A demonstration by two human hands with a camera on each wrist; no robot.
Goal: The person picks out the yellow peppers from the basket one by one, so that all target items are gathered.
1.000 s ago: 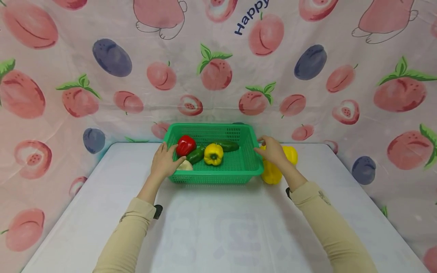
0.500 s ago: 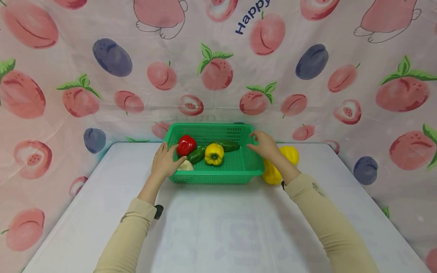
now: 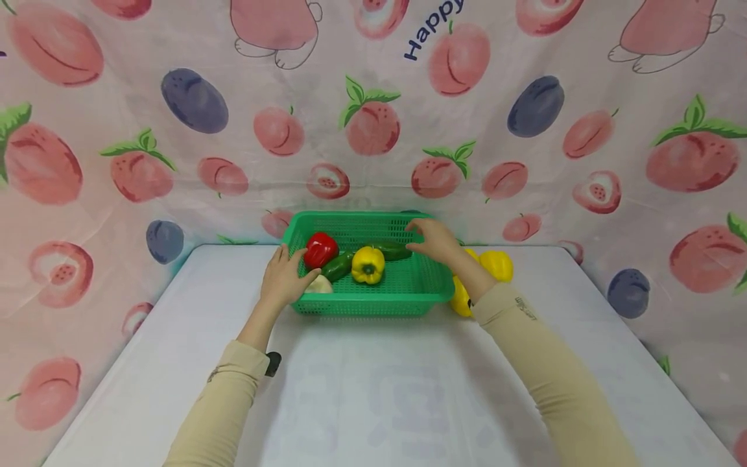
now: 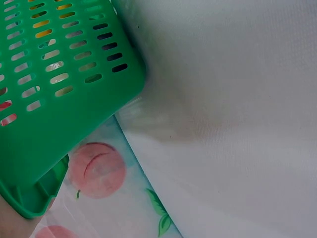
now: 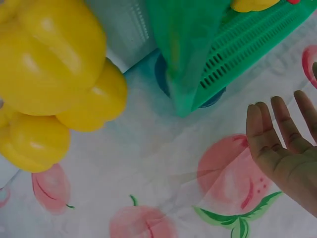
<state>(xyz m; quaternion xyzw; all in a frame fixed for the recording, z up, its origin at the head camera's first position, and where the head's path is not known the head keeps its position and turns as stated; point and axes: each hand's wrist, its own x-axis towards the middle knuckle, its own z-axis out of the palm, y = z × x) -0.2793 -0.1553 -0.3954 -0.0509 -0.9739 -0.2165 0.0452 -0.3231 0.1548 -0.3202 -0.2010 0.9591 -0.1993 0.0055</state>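
Observation:
A green plastic basket [image 3: 373,298] stands at the back of the table. My left hand [image 3: 281,277] rests on its left rim, fingers extended and thumb reaching over the inside. Over the basket's right side is my right hand [image 3: 436,240], its fingers apart and nothing between them. Inside lie a red bell pepper [image 3: 321,250], a yellow bell pepper [image 3: 368,266] and two dark green cucumbers [image 3: 337,266]. A pale rounded vegetable [image 3: 320,284] sits in the front left corner, partly hidden by the left thumb. The right wrist view shows the open right hand [image 5: 285,144] beyond the basket wall [image 5: 190,44].
Yellow bell peppers [image 3: 497,266] lie on the table just right of the basket, partly covered by the right forearm; they loom large in the right wrist view. A fruit-print cloth [image 3: 373,175] hangs directly behind the white table [image 3: 373,376].
My right hand has moved left from beside the basket's right rim to over its inside. The left hand stays on the left rim, and the vegetables keep their places.

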